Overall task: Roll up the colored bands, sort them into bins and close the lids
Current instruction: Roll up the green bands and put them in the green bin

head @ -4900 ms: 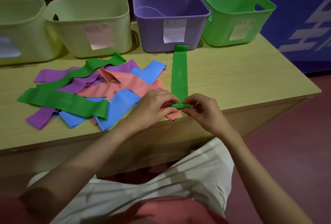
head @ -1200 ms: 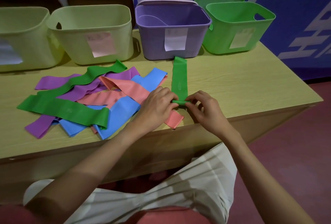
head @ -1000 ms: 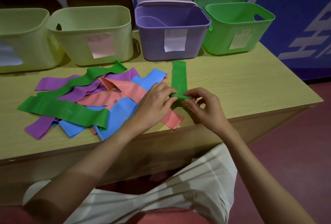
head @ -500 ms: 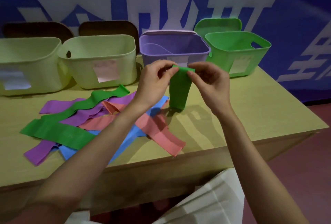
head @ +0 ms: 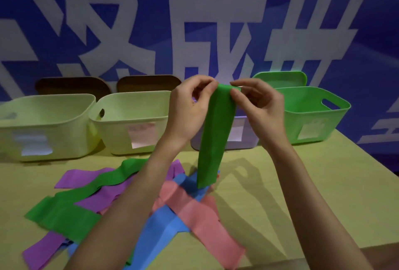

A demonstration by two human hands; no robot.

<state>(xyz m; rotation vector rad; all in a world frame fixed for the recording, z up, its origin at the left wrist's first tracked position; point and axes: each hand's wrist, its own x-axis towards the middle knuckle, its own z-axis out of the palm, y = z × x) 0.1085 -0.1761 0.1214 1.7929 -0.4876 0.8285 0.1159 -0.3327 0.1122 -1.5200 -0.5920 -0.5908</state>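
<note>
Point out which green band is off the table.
The green band pinched at its top by both hands, hanging straight down; the other green band lies flat in the pile.

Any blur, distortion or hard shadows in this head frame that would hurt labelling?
Head view: soft throughout, labels on the bins unreadable; wide-angle bending curves the table edge. Arm shadows fall on the table right of the held green band, pinched by the left hand and right hand; no glare.

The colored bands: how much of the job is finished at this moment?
Nothing looks finished. Both hands, left hand and right hand, pinch the top of one green band, hanging unrolled. The other bands lie flat on the table; the green bin is open.
</note>
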